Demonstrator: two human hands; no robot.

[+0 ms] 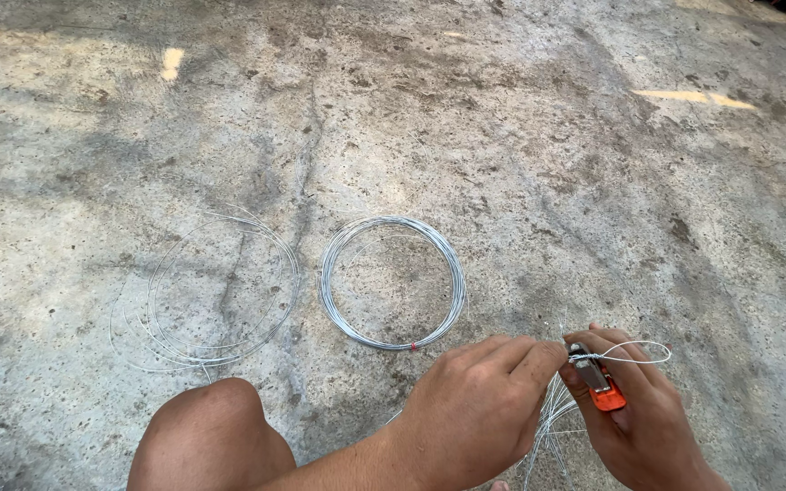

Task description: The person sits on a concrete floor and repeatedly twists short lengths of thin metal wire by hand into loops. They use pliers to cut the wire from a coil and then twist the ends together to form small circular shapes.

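Note:
My right hand (643, 423) grips pliers with orange handles (600, 382) at the lower right. The pliers' jaws pinch a thin silver wire that bends into a small loop (639, 353) past my fingers. My left hand (479, 400) reaches across and pinches the same wire right beside the jaws. A bundle of loose wire strands (552, 423) hangs down between both hands. A tight round coil of silver wire (393, 282) lies on the concrete floor ahead of my hands. A looser, spread-out coil of thinner wire (206, 295) lies to its left.
My bare knee (206, 436) shows at the bottom, left of my left forearm. The ground is rough stained concrete (502, 136) with a crack running down between the two coils.

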